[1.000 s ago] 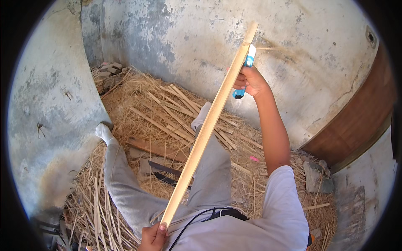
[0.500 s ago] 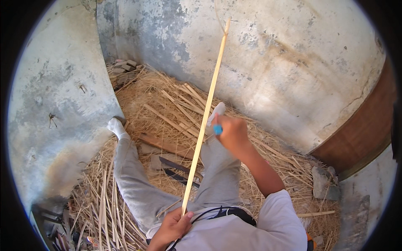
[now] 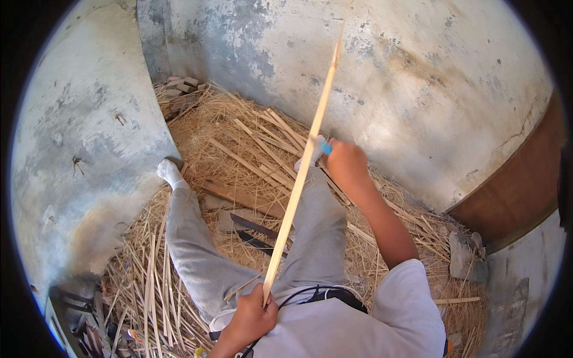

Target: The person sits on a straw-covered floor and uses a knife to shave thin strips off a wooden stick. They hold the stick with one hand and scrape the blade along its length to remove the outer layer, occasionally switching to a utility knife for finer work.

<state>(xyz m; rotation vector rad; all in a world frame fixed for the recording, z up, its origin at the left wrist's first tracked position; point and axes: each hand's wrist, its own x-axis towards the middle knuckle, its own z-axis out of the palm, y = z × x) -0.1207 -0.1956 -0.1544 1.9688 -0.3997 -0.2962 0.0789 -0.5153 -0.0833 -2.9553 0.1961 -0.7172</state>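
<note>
My left hand (image 3: 255,319) is closed round the near end of a long, pale strip of split bamboo or wood (image 3: 296,203), close to my waist. The strip slants up and away between my legs, its thin far end passing in front of the wall. Beside the strip's middle, my right hand (image 3: 349,168) is a blurred fist with a small blue thing (image 3: 326,147) showing at its left side. It looks like part of a tool, but the rest is hidden.
Between my grey-trousered legs lie two dark blade-like pieces (image 3: 255,225) and a brown plank (image 3: 242,198). Straw-like shavings and loose strips (image 3: 152,292) cover the floor. Peeling concrete walls (image 3: 239,48) curve around, with broken bricks (image 3: 182,86) at the far left and a stone block (image 3: 467,256) at right.
My right hand has moved to the right and slightly nearer the far wall's base, the blue thing with it. The strip's far end has shifted up and right. My left hand keeps its grip.
</note>
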